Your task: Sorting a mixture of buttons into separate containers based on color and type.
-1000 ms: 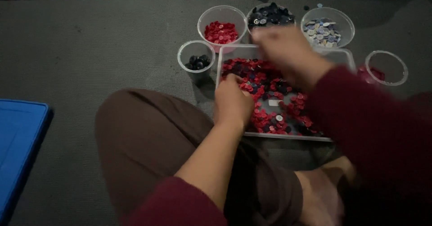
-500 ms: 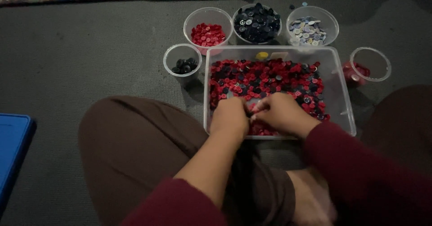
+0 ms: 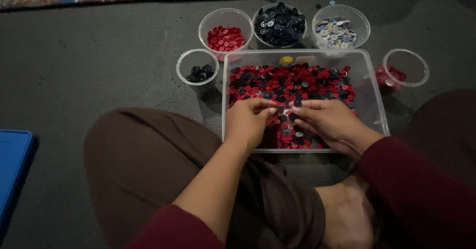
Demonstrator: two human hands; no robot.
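A clear rectangular plastic bin (image 3: pixel 369 88) sits on the grey floor at twelve o'clock from the crossed legs, holding a shallow heap of small red and dark flat buttons (image 3: pixel 292 83). Five round clear plastic cups ring it: red buttons (image 3: pixel 225 37) at eleven o'clock, dark ones (image 3: pixel 279 23) at twelve, pale ones (image 3: pixel 337 31) at one. The left hand (image 3: pixel 246 122) and right hand (image 3: pixel 325 122) rest in the heap's near edge, fingertips pressed together, seemingly pinching buttons. These look light, hard and slippery: best nipped by the rim.
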